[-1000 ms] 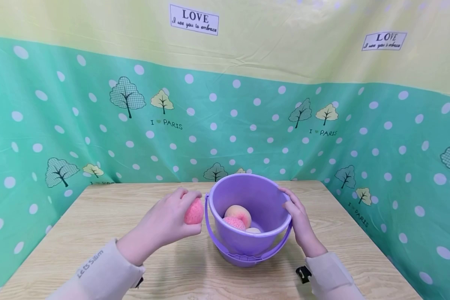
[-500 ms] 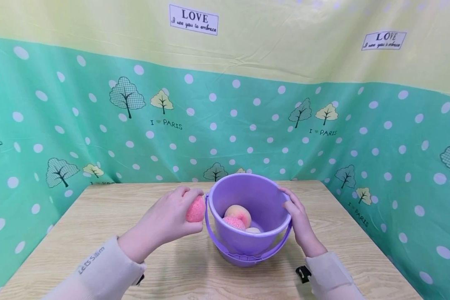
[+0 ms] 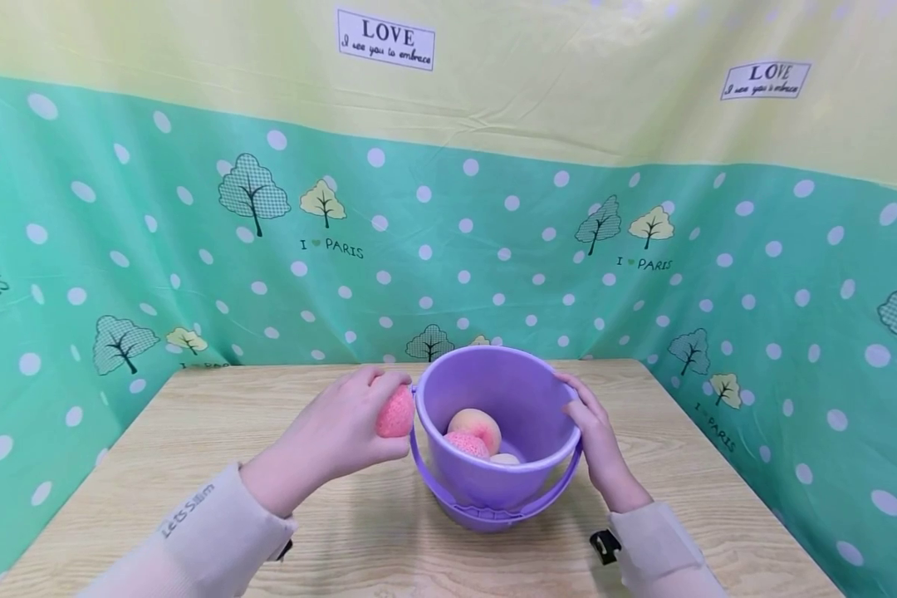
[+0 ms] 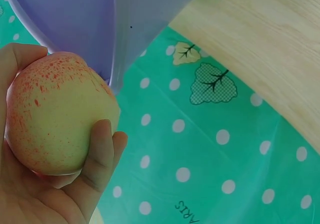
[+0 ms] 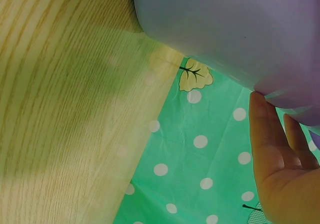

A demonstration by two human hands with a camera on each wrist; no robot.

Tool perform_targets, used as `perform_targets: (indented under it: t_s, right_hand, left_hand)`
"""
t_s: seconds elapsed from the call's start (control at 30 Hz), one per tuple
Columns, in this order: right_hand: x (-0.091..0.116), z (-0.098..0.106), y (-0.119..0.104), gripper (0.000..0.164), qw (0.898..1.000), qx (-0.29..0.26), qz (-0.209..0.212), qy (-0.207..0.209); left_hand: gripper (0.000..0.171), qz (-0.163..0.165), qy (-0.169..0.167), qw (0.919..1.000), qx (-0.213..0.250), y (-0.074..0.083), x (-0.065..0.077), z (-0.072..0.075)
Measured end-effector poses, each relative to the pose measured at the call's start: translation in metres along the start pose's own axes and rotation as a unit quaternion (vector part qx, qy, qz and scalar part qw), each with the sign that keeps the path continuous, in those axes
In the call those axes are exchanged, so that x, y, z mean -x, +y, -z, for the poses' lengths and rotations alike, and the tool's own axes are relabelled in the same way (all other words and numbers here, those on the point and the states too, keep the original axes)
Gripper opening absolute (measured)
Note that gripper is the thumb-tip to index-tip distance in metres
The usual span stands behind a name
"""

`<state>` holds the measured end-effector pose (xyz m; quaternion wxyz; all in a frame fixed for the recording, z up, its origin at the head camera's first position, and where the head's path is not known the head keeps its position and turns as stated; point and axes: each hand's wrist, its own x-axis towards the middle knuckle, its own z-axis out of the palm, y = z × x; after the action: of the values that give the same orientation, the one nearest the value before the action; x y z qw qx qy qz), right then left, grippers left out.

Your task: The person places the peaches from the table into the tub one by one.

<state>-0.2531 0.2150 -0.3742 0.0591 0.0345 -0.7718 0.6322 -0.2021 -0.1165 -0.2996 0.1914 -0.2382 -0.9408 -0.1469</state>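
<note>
A purple bucket [image 3: 459, 486] stands tilted toward me on the table, its handle [image 3: 526, 513] hanging down the near side. Inside it lie a pale peach [image 3: 473, 422] with a pink blush, a speckled pink one [image 3: 467, 444], and part of a whitish round thing [image 3: 504, 458]. My left hand [image 3: 336, 436] holds another peach [image 3: 396, 412] right beside the bucket's left rim; the left wrist view shows this peach's yellow side with red speckles [image 4: 62, 114], fingers and thumb around it. At the right rim my right hand [image 3: 601, 444] grips the bucket, fingertips [image 5: 257, 97] against its outer wall.
The wooden table [image 3: 269, 498] extends around the bucket on all sides. Behind it and at both sides hangs a green and yellow cloth [image 3: 448, 249] with white dots, printed trees and lettering. A black buckle [image 3: 605, 547] sits at the right wrist.
My left hand has moved slightly right with the peach, bringing it up to the bucket's rim. The right hand, the bucket and its contents have stayed in place.
</note>
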Motion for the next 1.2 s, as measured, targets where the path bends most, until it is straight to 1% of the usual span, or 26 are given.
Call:
perform_targets:
  t_s: [0.2,0.47,0.67,0.9,1.2]
  right_hand:
    - [0.0,0.001,0.0,0.056,1.0,0.001,-0.001,-0.001]
    - [-0.001,0.001,0.0,0.056,1.0,0.002,0.003,0.001]
    - [-0.001,0.001,-0.001,0.056,1.0,0.0,0.003,0.001]
    - [-0.001,0.0,0.0,0.055,1.0,-0.002,0.003,-0.003]
    - [0.0,0.0,0.001,0.056,1.0,-0.001,0.008,-0.002]
  left_hand:
    - [0.062,-0.007,0.011,0.9999,0.001,0.001,-0.003,0.001]
    - [0.066,-0.011,0.014,0.9998,0.0,0.003,-0.006,0.002]
    - [0.068,-0.008,0.009,0.9999,0.002,0.005,-0.008,0.003]
    - [0.068,-0.022,0.013,0.9997,-0.002,0.006,-0.01,0.002]
    - [0.066,-0.015,0.006,0.9999,-0.004,0.008,-0.013,0.002]
